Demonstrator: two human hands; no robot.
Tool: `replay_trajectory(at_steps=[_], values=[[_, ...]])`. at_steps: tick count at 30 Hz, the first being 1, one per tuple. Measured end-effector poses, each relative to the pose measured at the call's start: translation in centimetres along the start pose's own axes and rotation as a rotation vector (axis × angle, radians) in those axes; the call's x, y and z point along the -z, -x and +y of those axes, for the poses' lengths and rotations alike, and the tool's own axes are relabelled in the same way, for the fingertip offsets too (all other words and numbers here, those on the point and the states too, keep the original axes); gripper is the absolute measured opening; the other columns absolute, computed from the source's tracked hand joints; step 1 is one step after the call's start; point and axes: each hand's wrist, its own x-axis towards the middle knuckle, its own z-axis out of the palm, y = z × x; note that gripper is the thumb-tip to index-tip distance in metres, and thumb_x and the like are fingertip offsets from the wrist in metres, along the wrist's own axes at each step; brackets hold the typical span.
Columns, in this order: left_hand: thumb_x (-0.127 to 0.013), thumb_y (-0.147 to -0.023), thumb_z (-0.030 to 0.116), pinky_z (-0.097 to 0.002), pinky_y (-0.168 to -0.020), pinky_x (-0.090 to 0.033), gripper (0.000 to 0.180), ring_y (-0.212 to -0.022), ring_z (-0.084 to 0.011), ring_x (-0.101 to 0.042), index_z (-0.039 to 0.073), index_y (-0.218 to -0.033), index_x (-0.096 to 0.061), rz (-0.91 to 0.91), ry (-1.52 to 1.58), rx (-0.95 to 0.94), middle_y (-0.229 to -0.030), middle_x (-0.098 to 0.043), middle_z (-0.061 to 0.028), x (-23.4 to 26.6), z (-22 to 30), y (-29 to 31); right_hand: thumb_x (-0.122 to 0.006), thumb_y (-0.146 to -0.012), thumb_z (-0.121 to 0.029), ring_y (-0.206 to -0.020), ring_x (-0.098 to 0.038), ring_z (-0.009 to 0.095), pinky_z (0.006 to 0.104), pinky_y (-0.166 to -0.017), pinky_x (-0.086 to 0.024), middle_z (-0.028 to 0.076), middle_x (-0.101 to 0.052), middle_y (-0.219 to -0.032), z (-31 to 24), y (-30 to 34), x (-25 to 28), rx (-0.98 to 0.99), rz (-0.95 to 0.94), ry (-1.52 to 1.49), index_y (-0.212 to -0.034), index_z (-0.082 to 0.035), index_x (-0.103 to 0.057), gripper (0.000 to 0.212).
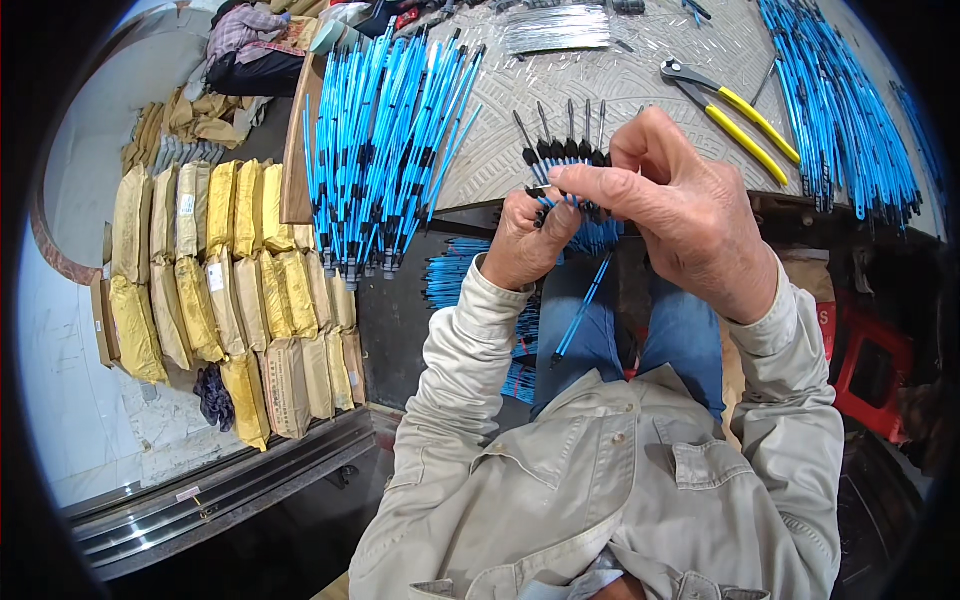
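In front of me, at the table's near edge, my left hand (527,238) is wrapped round a bundle of thin blue rods (572,152). Their black fittings and thin dark tips fan out upward. My right hand (690,205) is closed, with its foremost finger pressed against the bundle beside my left thumb. A short, pale, thin strip (541,187) shows at that fingertip, perhaps wire; what the right fingers pinch is hidden. Below the hands, a single blue rod (583,312) with black bands slants over my jeans.
Nippers with yellow handles (745,146) lie on the patterned table (470,170). Beyond are cut silver wires (558,30). Piles of blue rods stand left (375,150) and right (840,110). Wrapped packages (235,220) line the left floor; another person (245,35) sits farther off.
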Motion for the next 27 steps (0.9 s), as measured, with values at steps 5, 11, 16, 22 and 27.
replay_trajectory(at_steps=[5, 11, 16, 22, 27], values=[[-0.061, -0.087, 0.04, -0.0207, -0.05, -0.028, 0.04, -0.059, -0.0021, -0.035, 0.005, -0.068, -0.058, -0.039, 0.011, -0.045, -0.061, -0.046, 0.0071, 0.2, -0.1, 0.0, -0.06, -0.063, 0.008, -0.064, -0.053, 0.017, 0.0268, -0.052, -0.045, 0.007, -0.045, -0.078, -0.2, 0.1, -0.5, 0.021, 0.03, -0.012, -0.104, -0.008, -0.064, 0.044], [-0.07, -0.081, 0.022, -0.022, -0.064, -0.044, 0.02, -0.072, -0.0044, -0.053, 0.003, -0.084, -0.066, -0.037, 0.03, -0.092, -0.075, -0.061, 0.002, -1.2, 0.6, -0.5, -0.059, -0.066, 0.008, -0.064, -0.056, 0.019, 0.0275, -0.056, -0.047, 0.009, -0.049, -0.082, -0.5, -0.3, -0.7, 0.067, 0.017, -0.067, -0.103, -0.003, -0.061, 0.039], [-0.072, -0.077, 0.008, -0.0252, -0.077, -0.049, 0.02, -0.083, -0.0091, -0.061, 0.003, -0.096, -0.069, -0.096, -0.001, 0.053, -0.089, -0.069, -0.0039, -1.3, 2.0, -0.4, -0.055, -0.076, 0.007, -0.066, -0.058, 0.021, 0.0275, -0.059, -0.048, 0.011, -0.053, -0.085, 1.3, -1.5, -0.1, -0.011, 0.16, -0.066, -0.101, -0.001, -0.06, 0.026], [-0.07, -0.078, 0.007, -0.0245, -0.079, -0.049, 0.021, -0.083, -0.0099, -0.063, 0.003, -0.099, -0.069, -0.11, -0.031, 0.068, -0.094, -0.069, -0.0058, -0.7, 2.4, -0.8, -0.057, -0.085, -0.008, -0.076, -0.059, 0.029, 0.032, -0.068, -0.047, 0.012, -0.061, -0.084, 12.8, -5.7, -2.5, -0.002, -0.008, 0.081, -0.093, -0.002, -0.062, 0.011], [-0.07, -0.078, 0.008, -0.0242, -0.079, -0.049, 0.02, -0.084, -0.0097, -0.063, 0.003, -0.098, -0.069, -0.147, -0.051, 0.056, -0.094, -0.069, -0.0063, -0.7, 2.1, -0.8, -0.063, -0.08, -0.018, -0.079, -0.061, 0.03, 0.0364, -0.069, -0.047, 0.013, -0.063, -0.082, 17.7, -10.7, -7.0, -0.24, -0.199, 0.214, -0.087, -0.003, -0.065, 0.017]])
